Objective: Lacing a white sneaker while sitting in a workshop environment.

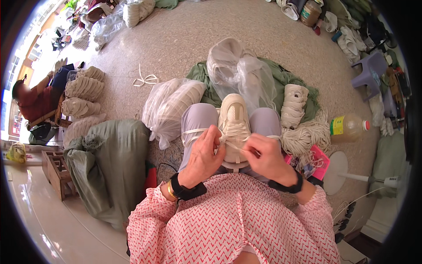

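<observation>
Head view: a beige lace-up sneaker with a mesh toe [232,115] sits between two knees in lilac trousers [198,115], and both hands are at its lacing. Left hand [204,152] has thumb and fingertips pinched together on the flat cream shoelace [234,132]; right hand [263,157] looks pinched on it too, just beside the shoe. Off to the right there's a tangled heap of off-white cord [303,140] plus a clear plastic bottle with a red cap [350,128].
</observation>
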A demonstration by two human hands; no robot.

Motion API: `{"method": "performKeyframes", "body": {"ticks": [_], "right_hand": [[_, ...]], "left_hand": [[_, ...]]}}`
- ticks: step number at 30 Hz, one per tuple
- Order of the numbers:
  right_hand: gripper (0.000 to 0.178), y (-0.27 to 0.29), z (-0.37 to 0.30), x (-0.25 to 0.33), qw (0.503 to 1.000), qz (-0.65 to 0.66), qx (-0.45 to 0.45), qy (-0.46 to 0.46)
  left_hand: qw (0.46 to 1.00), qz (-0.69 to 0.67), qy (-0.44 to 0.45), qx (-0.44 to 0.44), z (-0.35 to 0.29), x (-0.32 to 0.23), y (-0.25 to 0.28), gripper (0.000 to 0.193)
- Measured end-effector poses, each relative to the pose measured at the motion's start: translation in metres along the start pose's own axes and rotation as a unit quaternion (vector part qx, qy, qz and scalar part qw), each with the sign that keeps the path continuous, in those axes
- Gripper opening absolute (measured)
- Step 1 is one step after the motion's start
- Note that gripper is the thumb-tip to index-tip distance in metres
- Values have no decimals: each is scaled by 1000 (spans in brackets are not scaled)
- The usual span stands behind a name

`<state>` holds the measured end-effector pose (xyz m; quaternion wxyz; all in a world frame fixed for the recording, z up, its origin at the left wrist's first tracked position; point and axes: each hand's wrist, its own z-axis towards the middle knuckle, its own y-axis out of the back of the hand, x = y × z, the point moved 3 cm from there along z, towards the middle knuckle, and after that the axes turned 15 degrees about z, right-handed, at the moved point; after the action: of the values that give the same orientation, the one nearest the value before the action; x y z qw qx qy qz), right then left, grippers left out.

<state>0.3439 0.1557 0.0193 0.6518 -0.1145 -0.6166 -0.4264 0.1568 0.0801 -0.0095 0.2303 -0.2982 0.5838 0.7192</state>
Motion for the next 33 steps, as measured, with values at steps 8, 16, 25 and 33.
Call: {"method": "performKeyframes", "body": {"ticks": [8,16,25,33], "right_hand": [[15,52,-8,55,937,336,43,-82],[11,41,-2,38,895,437,18,-92],[16,113,-102,-74,864,382,-125,-302],[13,141,-135,-85,898,210,-234,-306]], "left_hand": [[978,-105,-161,76,25,-22,8,24],[939,-255,-61,222,14,-13,-3,14],[921,-286,175,196,-21,49,67,16],[974,-75,129,169,-32,69,89,23]]}}
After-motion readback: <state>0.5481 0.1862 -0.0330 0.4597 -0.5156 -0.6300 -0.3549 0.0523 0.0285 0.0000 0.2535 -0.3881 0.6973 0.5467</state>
